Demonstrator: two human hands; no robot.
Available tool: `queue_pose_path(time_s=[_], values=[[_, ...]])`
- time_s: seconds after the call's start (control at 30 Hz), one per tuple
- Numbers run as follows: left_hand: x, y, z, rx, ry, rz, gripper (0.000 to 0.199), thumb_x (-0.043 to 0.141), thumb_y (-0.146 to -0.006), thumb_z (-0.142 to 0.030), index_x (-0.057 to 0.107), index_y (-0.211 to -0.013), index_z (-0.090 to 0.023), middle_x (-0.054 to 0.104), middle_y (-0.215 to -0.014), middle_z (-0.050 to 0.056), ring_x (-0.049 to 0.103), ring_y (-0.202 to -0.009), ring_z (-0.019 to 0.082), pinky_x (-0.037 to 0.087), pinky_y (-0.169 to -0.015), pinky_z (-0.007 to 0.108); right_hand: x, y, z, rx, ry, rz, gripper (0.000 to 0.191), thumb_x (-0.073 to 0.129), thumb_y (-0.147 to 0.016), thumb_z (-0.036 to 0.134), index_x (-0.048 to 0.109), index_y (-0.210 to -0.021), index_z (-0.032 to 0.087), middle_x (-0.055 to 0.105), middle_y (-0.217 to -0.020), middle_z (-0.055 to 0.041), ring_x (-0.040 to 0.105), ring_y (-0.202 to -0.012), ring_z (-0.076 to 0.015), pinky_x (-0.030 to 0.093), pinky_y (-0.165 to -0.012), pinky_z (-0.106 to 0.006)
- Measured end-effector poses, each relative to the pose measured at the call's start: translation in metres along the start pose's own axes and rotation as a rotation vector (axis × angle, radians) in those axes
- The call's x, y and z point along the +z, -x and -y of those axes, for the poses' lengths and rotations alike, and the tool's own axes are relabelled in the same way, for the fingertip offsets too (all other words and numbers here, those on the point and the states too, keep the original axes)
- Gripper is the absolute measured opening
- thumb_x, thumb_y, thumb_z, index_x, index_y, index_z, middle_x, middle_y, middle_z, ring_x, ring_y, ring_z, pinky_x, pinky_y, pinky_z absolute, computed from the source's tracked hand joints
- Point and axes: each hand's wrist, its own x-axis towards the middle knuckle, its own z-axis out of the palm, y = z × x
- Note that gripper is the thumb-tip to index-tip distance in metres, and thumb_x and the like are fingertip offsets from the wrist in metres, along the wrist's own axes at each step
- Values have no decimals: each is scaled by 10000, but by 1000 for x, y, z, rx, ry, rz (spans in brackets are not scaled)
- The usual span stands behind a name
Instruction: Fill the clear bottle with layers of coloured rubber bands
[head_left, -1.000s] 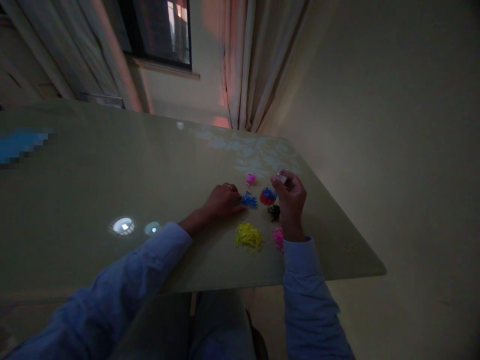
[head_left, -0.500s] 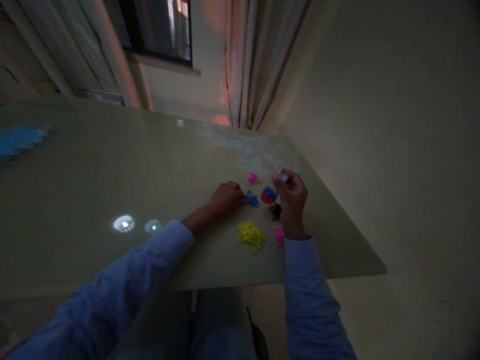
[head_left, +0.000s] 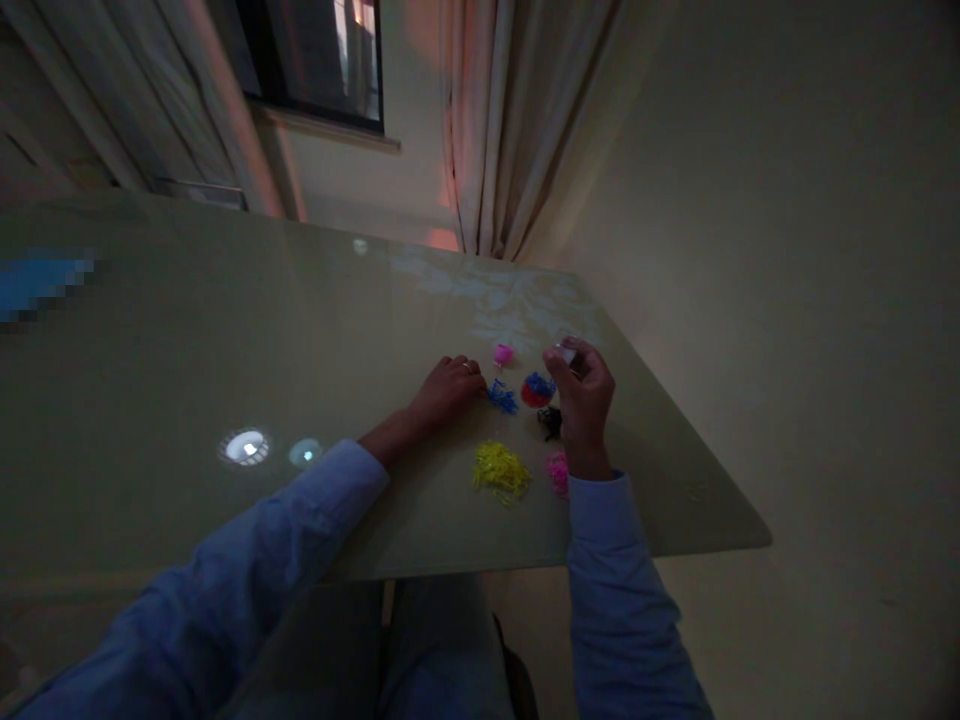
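Observation:
My left hand (head_left: 454,387), a ring on one finger, rests low over the table with its fingers curled at the left edge of a small pile of thin blue strips (head_left: 502,397). Whatever its fingertips hold is hidden. My right hand (head_left: 587,390) is raised and pinches a small clear, whitish object (head_left: 565,354) whose kind I cannot make out. Just left of that hand, more blue strips (head_left: 540,383) lie on a red round piece (head_left: 535,397). A black pile (head_left: 550,421) sits beside the right wrist.
Nearer me lie a yellow pile of short strips (head_left: 501,471) and a pink pile (head_left: 557,474), partly behind my right forearm. A small bright pink object (head_left: 503,355) stands farther back. The glossy table (head_left: 187,370) ends at a right edge near the wall.
My left hand has drawn back slightly, up and left from the blue strips. The right hand keeps its pinch and has hardly moved.

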Motion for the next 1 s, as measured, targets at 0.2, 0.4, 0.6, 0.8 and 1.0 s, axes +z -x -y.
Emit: queue_pose_path(time_s=[0.2,0.4,0.6,0.8,1.0], values=[[-13,1,-1,134,-146,-79,133,648,-957,-221,744,-890,-158,714,-957,97,574,-935,242,346,-792,369,0,0,-1,-4,7,11,448,806,-681,450,699,-1028,188,759,-932,-57,687,-785,-183,560,-730,-332],[-16,1,-9,217,-185,-87,129,625,-965,-196,731,-899,-164,709,-952,90,565,-935,244,343,-810,376,1,1,1,4,-16,0,443,819,-660,433,698,-1005,182,756,-914,-56,675,-766,-178,552,-727,-331],[-6,1,-3,129,-57,-89,146,619,-964,-223,750,-934,-167,722,-985,103,594,-955,244,382,-808,372,1,1,0,4,-2,10,440,812,-668,434,704,-1014,185,751,-910,-51,674,-767,-177,552,-733,-335],[10,-4,9,-117,319,-95,144,626,-907,-190,758,-858,-158,729,-900,107,643,-877,219,474,-812,346,0,1,0,-5,9,21,423,808,-683,443,713,-1010,191,758,-933,-56,681,-794,-182,560,-737,-334],[9,-4,12,-340,663,-141,168,651,-886,-279,706,-778,-163,709,-834,78,643,-805,199,496,-768,322,1,1,1,20,-4,7,436,815,-660,437,708,-1005,193,755,-923,-53,678,-784,-180,562,-740,-339]])
